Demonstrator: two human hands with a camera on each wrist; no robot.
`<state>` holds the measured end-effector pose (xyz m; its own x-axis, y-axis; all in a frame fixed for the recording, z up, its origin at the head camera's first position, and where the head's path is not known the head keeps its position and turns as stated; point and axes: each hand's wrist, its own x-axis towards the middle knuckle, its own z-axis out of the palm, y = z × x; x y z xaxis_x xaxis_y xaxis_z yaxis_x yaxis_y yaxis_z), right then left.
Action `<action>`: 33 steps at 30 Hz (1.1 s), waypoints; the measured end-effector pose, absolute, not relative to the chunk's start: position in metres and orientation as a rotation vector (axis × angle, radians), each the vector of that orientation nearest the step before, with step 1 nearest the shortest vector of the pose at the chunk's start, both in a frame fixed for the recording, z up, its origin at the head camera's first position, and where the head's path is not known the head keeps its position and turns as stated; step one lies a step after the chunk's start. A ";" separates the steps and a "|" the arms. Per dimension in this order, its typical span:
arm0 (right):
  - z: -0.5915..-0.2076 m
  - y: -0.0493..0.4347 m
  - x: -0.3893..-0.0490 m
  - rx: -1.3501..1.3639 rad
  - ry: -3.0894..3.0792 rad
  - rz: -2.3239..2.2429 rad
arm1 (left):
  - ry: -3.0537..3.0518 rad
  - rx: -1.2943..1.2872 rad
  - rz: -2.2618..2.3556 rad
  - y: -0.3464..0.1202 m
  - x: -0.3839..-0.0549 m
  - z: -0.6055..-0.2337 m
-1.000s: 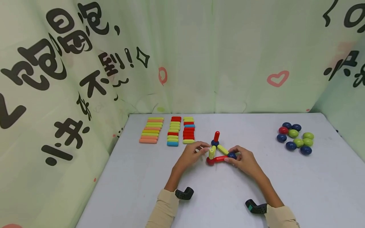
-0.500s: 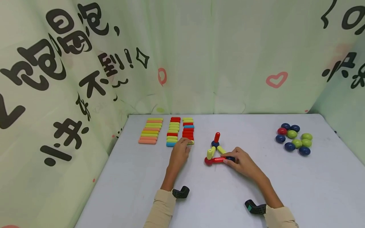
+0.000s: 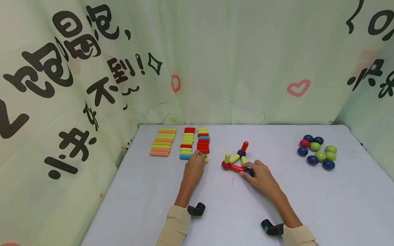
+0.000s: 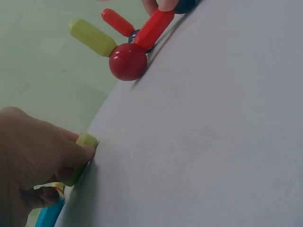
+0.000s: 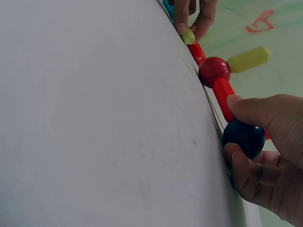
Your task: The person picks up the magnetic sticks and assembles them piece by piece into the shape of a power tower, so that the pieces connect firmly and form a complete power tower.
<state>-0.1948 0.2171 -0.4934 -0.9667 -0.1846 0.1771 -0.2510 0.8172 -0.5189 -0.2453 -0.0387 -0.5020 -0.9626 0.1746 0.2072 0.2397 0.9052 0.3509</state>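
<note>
My left hand point(image 3: 194, 168) pinches a yellow-green rod point(image 4: 86, 140) between thumb and fingers at the near end of the right-hand row of rods. My right hand point(image 3: 262, 176) grips the near-right blue ball point(image 5: 244, 137) of a triangular frame, its thumb lying on the joined red rod point(image 5: 222, 97). That rod runs to a red ball point(image 3: 226, 165), from which a yellow-green rod point(image 3: 227, 157) stands up. At the far corner, another blue ball point(image 3: 241, 153) carries a tilted red rod point(image 3: 244, 147). Yellow-green rods point(image 3: 235, 158) form the other two sides.
Three rows of coloured rods lie at the back left: a longer-rod row point(image 3: 161, 142), a middle row point(image 3: 187, 143) and a right-hand row point(image 3: 203, 140). Several loose blue, green and red balls point(image 3: 314, 147) sit at the right. A printed curtain point(image 3: 246, 68) hangs behind the white table point(image 3: 231, 215).
My left hand has left the frame, moved left to the rods and taken hold of a yellow-green one. Under my right hand the frame has turned, its red ball shifting away from me.
</note>
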 end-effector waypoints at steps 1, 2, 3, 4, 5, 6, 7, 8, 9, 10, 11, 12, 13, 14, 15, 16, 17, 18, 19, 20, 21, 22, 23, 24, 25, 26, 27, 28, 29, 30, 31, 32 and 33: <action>-0.493 0.216 -0.194 0.329 -2.878 0.854 | -2.912 -0.319 -0.525 -0.038 -0.245 -0.501; -0.493 0.214 -0.194 0.314 -2.876 0.871 | -2.927 -0.317 -0.488 -0.038 -0.244 -0.500; -0.493 0.213 -0.193 0.304 -2.879 0.911 | -2.944 -0.312 -0.460 -0.037 -0.244 -0.499; -0.493 0.212 -0.193 0.298 -2.883 0.958 | -2.959 -0.306 -0.439 -0.037 -0.244 -0.498; -0.493 0.211 -0.192 0.296 -2.889 1.014 | -2.969 -0.306 -0.446 -0.037 -0.244 -0.498; -0.493 0.210 -0.192 0.299 -2.892 1.074 | -2.982 -0.306 -0.490 -0.037 -0.243 -0.497; -0.494 0.209 -0.192 0.306 -2.892 1.134 | -2.995 -0.312 -0.589 -0.037 -0.243 -0.497; -0.495 0.208 -0.192 0.321 -2.891 1.177 | -3.002 -0.337 -0.701 -0.037 -0.243 -0.497; -0.496 0.208 -0.193 0.335 -2.891 1.221 | -2.998 -0.382 -0.837 -0.038 -0.244 -0.496; -0.497 0.207 -0.193 0.348 -2.889 1.255 | -2.984 -0.439 -0.992 -0.037 -0.244 -0.496; -0.498 0.206 -0.194 0.360 -2.886 1.282 | -2.962 -0.501 -1.150 -0.037 -0.243 -0.496; -0.500 0.206 -0.194 0.376 -2.880 1.299 | -2.938 -0.566 -1.295 -0.035 -0.243 -0.495; -0.501 0.205 -0.194 0.390 -2.879 1.313 | -2.903 -0.636 -1.421 -0.033 -0.242 -0.494; -0.502 0.205 -0.194 0.399 -2.876 1.332 | -2.861 -0.707 -1.508 -0.030 -0.241 -0.493; -0.502 0.204 -0.193 0.402 -2.872 1.362 | -2.813 -0.757 -1.593 -0.026 -0.239 -0.492; -0.503 0.204 -0.193 0.406 -2.864 1.384 | -2.763 -0.789 -1.653 -0.022 -0.236 -0.491; -0.503 0.204 -0.192 0.417 -2.858 1.396 | -2.713 -0.809 -1.694 -0.017 -0.234 -0.491; -0.504 0.205 -0.192 0.427 -2.851 1.407 | -2.667 -0.822 -1.725 -0.012 -0.232 -0.491; -0.503 0.205 -0.192 0.434 -2.845 1.418 | -2.625 -0.826 -1.744 -0.007 -0.229 -0.491; -0.503 0.205 -0.191 0.436 -2.838 1.427 | -2.591 -0.828 -1.755 -0.003 -0.227 -0.492; -0.503 0.206 -0.191 0.438 -2.834 1.432 | -2.561 -0.828 -1.763 0.002 -0.225 -0.493; -0.503 0.206 -0.191 0.446 -2.831 1.436 | -2.546 -0.831 -1.745 0.006 -0.223 -0.495; -0.503 0.206 -0.191 0.453 -2.831 1.443 | -2.538 -0.836 -1.726 0.009 -0.222 -0.496; -0.502 0.207 -0.191 0.455 -2.830 1.453 | -2.537 -0.841 -1.703 0.012 -0.220 -0.497; -0.502 0.207 -0.191 0.460 -2.831 1.459 | -2.539 -0.848 -1.673 0.015 -0.219 -0.497; -0.502 0.207 -0.192 0.467 -2.829 1.467 | -2.545 -0.854 -1.637 0.017 -0.218 -0.498; -0.502 0.208 -0.192 0.480 -2.827 1.478 | -2.551 -0.860 -1.598 0.019 -0.218 -0.499; -0.501 0.208 -0.193 0.495 -2.824 1.491 | -2.562 -0.863 -1.563 0.020 -0.217 -0.499; -0.501 0.209 -0.193 0.507 -2.822 1.506 | -2.568 -0.863 -1.539 0.021 -0.217 -0.499; -0.500 0.211 -0.194 0.522 -2.818 1.524 | -2.580 -0.859 -1.518 0.022 -0.217 -0.500; -0.500 0.212 -0.195 0.543 -2.815 1.546 | -2.592 -0.854 -1.498 0.022 -0.217 -0.501; -0.499 0.214 -0.195 0.561 -2.810 1.585 | -2.603 -0.849 -1.483 0.023 -0.217 -0.502; -0.497 0.217 -0.196 0.573 -2.810 1.618 | -2.613 -0.844 -1.478 0.023 -0.217 -0.503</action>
<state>-0.1956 0.2168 -0.4971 -0.9283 -0.3694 0.0416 -0.2215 0.4599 -0.8599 -0.2173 0.0229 -0.5030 -0.8534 0.4424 0.2756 0.4641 0.4046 0.7880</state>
